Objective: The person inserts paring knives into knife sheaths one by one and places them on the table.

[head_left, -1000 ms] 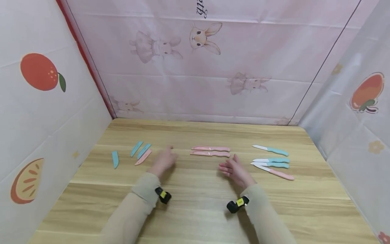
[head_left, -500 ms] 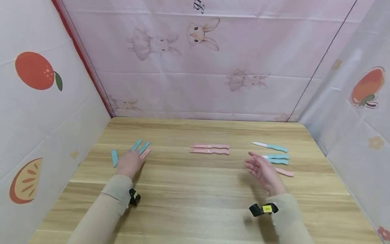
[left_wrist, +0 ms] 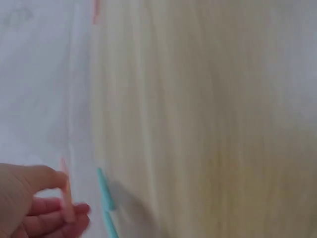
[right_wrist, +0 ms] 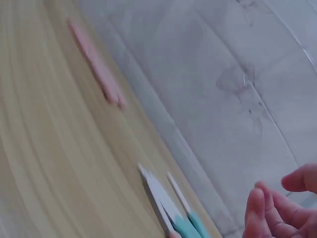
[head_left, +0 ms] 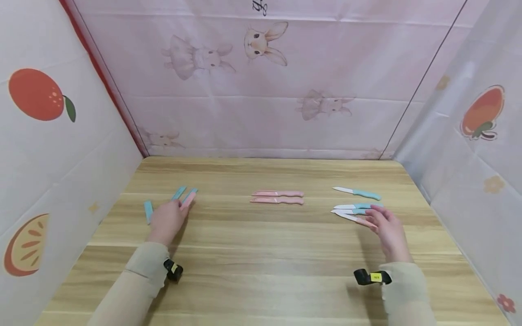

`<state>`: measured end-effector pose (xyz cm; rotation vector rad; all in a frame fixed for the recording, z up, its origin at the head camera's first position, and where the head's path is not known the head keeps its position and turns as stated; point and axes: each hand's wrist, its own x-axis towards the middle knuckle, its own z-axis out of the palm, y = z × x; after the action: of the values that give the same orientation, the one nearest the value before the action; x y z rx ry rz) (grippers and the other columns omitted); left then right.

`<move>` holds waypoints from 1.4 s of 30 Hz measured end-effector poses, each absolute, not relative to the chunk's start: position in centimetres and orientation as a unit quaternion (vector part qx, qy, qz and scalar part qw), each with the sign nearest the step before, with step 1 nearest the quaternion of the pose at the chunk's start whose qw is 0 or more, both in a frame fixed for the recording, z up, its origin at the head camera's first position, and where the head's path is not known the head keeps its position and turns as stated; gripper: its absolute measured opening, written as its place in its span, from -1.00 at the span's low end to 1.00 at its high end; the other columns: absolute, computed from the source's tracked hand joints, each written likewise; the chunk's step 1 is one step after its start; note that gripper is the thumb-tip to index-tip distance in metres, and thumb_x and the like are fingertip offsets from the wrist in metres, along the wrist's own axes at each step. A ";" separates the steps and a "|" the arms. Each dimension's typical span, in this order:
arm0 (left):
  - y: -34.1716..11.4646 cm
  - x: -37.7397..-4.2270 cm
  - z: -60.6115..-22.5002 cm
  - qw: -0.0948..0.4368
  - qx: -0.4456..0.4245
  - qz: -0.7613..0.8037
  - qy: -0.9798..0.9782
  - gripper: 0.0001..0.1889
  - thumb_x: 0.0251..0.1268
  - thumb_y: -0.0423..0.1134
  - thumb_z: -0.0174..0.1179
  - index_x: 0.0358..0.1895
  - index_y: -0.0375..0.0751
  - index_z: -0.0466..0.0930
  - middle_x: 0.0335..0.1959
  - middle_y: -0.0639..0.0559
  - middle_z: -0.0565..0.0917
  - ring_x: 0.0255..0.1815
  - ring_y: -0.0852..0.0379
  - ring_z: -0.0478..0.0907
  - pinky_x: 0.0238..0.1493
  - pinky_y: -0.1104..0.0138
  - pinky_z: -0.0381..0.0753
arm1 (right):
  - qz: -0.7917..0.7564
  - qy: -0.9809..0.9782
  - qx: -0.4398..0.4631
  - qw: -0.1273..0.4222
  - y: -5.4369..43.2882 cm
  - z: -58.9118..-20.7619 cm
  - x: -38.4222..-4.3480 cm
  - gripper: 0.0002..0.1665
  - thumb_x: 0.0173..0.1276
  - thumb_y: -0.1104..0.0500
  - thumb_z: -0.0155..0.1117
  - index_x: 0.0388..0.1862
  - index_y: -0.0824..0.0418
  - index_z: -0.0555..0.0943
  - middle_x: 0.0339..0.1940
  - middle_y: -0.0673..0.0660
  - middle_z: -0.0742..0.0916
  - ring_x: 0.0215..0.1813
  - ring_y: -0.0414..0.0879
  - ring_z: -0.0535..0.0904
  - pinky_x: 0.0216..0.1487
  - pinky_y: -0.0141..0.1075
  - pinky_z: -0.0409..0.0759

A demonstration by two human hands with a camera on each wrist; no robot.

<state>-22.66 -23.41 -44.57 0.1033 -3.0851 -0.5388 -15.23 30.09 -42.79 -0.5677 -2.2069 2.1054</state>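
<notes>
In the head view my left hand (head_left: 165, 222) pinches a pink knife sheath (head_left: 188, 200) between thumb and fingers, close over the teal sheaths. One teal sheath (head_left: 178, 193) lies behind the hand, another (head_left: 194, 191) beside the pink one, and a third (head_left: 148, 211) at the far left. My right hand (head_left: 389, 228) hovers at the handles of the knives on the right, fingers bent and a gap between thumb and fingertips. Under its fingers lies a pink-handled knife (head_left: 347, 216) with a white blade. Two teal-handled knives (head_left: 342, 206) lie against it, their handles partly covered.
Two pink knives in their sheaths (head_left: 277, 200) lie side by side mid-table. Another teal-handled knife (head_left: 365, 194) lies farther back on the right. Printed cloth (head_left: 261, 127) hangs behind the wooden table (head_left: 261, 253) and along both sides.
Both hands have moved apart from the middle, the left to the sheaths and the right to the knife handles. The left hand has taken hold of the pink sheath and lifted it.
</notes>
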 end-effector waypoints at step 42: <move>-11.9 -16.8 -44.4 -0.073 0.150 -0.884 -0.437 -0.79 0.52 -0.15 -0.21 -0.04 -0.22 0.25 0.15 -0.19 0.50 -0.05 0.01 0.62 -0.36 0.51 0.59 | 0.408 -0.896 -0.172 0.023 33.8 -44.6 -15.6 -0.23 0.38 -0.24 -0.02 0.22 0.38 0.39 0.06 0.38 0.57 -0.01 0.07 0.48 -0.11 -0.18 0.47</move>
<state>-16.81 -11.87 -44.37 0.4946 -1.4389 -2.9134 -15.63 33.76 -44.55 -0.5333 -2.7746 1.2632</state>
